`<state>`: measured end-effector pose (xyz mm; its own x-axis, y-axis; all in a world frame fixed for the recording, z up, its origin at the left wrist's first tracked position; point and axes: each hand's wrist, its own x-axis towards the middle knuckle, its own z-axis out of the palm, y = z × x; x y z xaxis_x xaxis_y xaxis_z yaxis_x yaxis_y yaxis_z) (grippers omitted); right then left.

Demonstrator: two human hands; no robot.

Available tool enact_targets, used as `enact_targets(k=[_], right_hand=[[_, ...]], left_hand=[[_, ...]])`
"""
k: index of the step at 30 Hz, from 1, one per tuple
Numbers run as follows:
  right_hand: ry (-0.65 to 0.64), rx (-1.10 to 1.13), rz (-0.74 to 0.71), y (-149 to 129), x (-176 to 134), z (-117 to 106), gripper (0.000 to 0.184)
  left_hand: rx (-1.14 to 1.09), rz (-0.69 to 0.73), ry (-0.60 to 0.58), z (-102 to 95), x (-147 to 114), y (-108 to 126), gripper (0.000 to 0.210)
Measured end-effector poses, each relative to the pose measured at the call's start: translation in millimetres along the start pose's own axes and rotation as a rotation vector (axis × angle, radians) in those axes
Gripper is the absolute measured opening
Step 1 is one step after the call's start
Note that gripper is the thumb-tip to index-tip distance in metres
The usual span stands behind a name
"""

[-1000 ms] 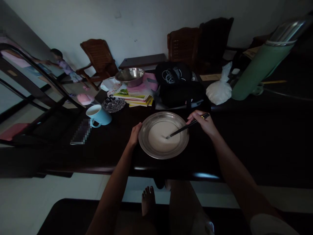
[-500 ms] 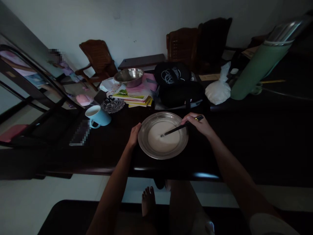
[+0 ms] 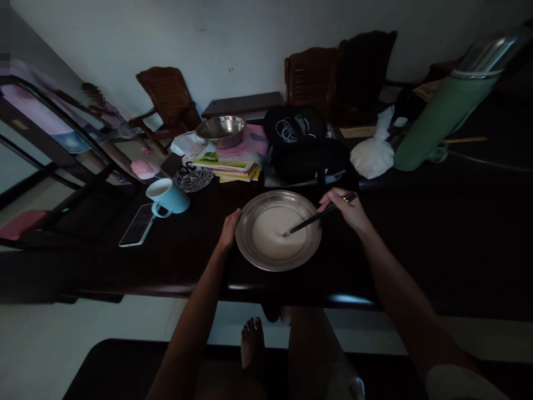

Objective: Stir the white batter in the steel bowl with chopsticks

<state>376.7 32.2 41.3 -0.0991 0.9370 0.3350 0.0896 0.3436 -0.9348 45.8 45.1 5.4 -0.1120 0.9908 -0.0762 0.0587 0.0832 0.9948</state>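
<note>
A wide metal bowl (image 3: 245,250) stands on the dark table and holds a milky white liquid (image 3: 277,244). My left hand (image 3: 229,229) grips the bowl's left rim; part of its fingers is hidden behind the bowl. Over the right rim, my right hand (image 3: 343,208) is closed around black chopsticks (image 3: 310,221) with a gold band near the top. They slant down to the left, and their tips dip into the liquid near the middle of the bowl. Behind the right hand sits a knotted clear bag of white powder (image 3: 372,158).
Left of the bowl are a light blue mug (image 3: 172,197), a phone (image 3: 138,225) and a glass dish (image 3: 194,179). Farther back, a smaller metal bowl (image 3: 220,133) rests above stacked books (image 3: 233,169), beside black bags (image 3: 306,150). A green thermos (image 3: 441,119) stands right. Two people are at the left.
My right hand and the chopsticks have shifted a little to the right, the tips moving through the liquid. My left hand stays on the rim. At the far left, a person has moved further into view.
</note>
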Motion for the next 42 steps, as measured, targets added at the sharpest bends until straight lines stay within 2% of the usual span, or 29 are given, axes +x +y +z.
enact_targets(k=[4, 9, 14, 19, 24, 29, 34, 39, 42], right_hand=[[-0.094, -0.009, -0.021, -0.1, 0.4, 1.8, 0.044], [0.021, 0.003, 0.009, 0.7, 0.5, 0.4, 0.045], [-0.100, -0.044, -0.017, -2.4, 0.3, 1.3, 0.046], [0.026, -0.012, 0.011, -2.2, 0.5, -2.0, 0.046], [-0.081, -0.022, 0.000, -0.9, 0.3, 0.9, 0.047], [0.020, 0.007, 0.027, 0.4, 0.3, 0.0, 0.047], [-0.084, -0.014, 0.003, 0.6, 0.9, 2.6, 0.046], [0.030, -0.020, 0.009, 1.8, 0.8, -0.6, 0.047], [-0.030, 0.022, 0.026, 1.9, 0.3, 0.5, 0.046]], left_hand=[[0.017, 0.005, 0.000, -0.7, 1.3, -1.5, 0.044], [0.021, -0.001, -0.013, -1.1, 0.7, -0.4, 0.046], [0.017, -0.006, -0.023, -0.2, -0.5, 1.7, 0.044], [0.022, -0.005, -0.015, -0.6, 0.0, 0.7, 0.043], [0.028, 0.008, -0.023, -2.6, 0.6, -2.5, 0.044], [0.014, 0.006, -0.026, -1.9, 0.5, -2.0, 0.043], [0.034, 0.014, -0.010, -1.8, 1.1, -1.5, 0.046], [0.012, -0.006, -0.011, -2.4, 2.8, -4.4, 0.043], [-0.010, -0.008, 0.007, -1.9, 2.5, -4.2, 0.039]])
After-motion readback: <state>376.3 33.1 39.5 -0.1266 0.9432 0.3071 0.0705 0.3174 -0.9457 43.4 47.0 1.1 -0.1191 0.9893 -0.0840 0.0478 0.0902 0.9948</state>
